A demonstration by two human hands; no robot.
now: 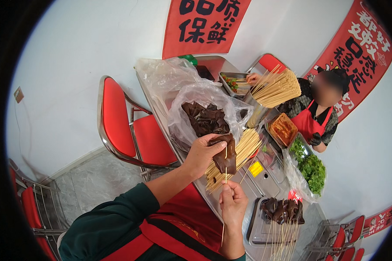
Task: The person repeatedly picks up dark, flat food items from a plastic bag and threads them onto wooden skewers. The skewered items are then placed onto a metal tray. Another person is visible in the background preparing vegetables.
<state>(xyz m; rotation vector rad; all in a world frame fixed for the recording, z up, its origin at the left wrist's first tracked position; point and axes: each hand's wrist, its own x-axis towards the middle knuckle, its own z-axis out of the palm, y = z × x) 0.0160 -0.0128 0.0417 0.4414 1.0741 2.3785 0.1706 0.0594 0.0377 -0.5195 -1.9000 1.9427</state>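
My left hand (201, 155) pinches a sheet of dark brown wood ear fungus (224, 163), thumb on top. A bamboo skewer (226, 174) runs through this piece, showing on its surface in the middle. Lower down, my right hand (232, 200) grips the skewer's shaft between thumb and fingers. Behind my left hand, an open clear plastic bag (179, 114) holds a heap of the same dark fungus (205, 117). Loose bamboo skewers (248, 143) lie in a pile beneath the held piece. Finished-looking skewers of fungus (282, 210) rest on a metal tray lid (256, 228) at the lower right.
A metal canister (258, 112) of upright skewers stands mid-table. Across from me sits a person in a red apron (308, 120). Nearby are a tray of red-sauced food (282, 129), bagged leafy greens (312, 173) and a tray of skewers (233, 83). A red folding chair (150, 137) stands at left.
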